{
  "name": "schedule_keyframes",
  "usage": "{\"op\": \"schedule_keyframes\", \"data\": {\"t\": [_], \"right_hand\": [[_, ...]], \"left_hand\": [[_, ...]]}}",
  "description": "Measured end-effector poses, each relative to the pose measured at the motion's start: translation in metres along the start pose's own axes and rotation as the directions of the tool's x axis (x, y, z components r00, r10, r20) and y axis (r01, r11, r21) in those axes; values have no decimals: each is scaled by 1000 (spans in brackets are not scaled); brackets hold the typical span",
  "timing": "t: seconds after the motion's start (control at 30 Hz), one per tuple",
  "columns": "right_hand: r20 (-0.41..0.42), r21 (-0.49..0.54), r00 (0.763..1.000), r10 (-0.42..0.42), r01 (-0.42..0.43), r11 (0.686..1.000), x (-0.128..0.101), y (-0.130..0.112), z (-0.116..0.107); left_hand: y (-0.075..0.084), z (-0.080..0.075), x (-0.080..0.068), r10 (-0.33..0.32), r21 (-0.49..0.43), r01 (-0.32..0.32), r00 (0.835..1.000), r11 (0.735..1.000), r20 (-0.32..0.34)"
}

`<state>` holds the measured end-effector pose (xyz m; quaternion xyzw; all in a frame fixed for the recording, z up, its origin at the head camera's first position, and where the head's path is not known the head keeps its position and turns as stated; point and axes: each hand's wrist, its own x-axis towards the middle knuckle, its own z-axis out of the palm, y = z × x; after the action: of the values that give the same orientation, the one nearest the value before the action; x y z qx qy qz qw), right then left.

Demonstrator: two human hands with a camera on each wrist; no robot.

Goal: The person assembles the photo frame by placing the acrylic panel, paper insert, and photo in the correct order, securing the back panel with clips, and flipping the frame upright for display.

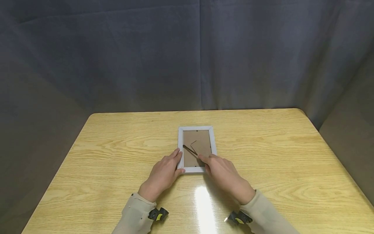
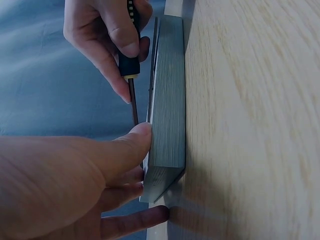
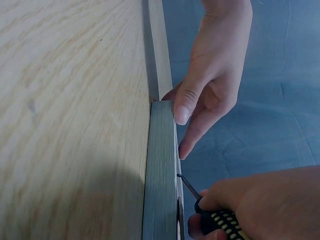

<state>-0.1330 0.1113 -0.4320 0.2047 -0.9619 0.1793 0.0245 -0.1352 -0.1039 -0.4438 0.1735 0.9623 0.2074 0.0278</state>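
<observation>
A picture frame (image 1: 195, 169) with a pale grey border lies back-up on the table, its brown backing board (image 1: 190, 160) showing. My left hand (image 1: 164, 172) holds the near left corner, thumb on the near border and fingers along the left side. In my right hand (image 1: 224, 172) is a screwdriver (image 1: 190, 150). Its black handle with yellow dots (image 3: 226, 221) shows in the right wrist view. The dark shaft slants left over the board, with the tip at the left inner edge of the border. Small dark tabs sit at the board's edges.
A wood-grain table (image 1: 117, 156) spreads around the frame. Dark grey curtains (image 1: 146, 65) hang behind it and along both sides. Light glares off the tabletop between the forearms. Black wrist devices (image 1: 157, 214) sit at both sleeves.
</observation>
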Motion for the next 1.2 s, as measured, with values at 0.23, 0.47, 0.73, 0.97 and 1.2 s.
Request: {"op": "schedule_keyframes", "data": {"t": [0.23,0.47,0.73,0.97,1.2], "right_hand": [[-1,-4,1000,1,-1,1000,0,0,0],[-1,-3,1000,8,-8,1000,0,-1,0],[3,-8,1000,16,-16,1000,1,-1,0],[13,-11,1000,22,-22,1000,0,-2,0],[16,-13,1000,24,-24,1000,-1,-2,1]], "left_hand": [[0,-1,0,0,0,0,1000,1000,0],[1,-1,1,-9,-2,9,1000,1000,12],[1,-2,1,-11,5,11,1000,1000,14],[1,-2,1,-15,4,15,1000,1000,18],[1,-2,0,-16,10,16,1000,1000,25]]}}
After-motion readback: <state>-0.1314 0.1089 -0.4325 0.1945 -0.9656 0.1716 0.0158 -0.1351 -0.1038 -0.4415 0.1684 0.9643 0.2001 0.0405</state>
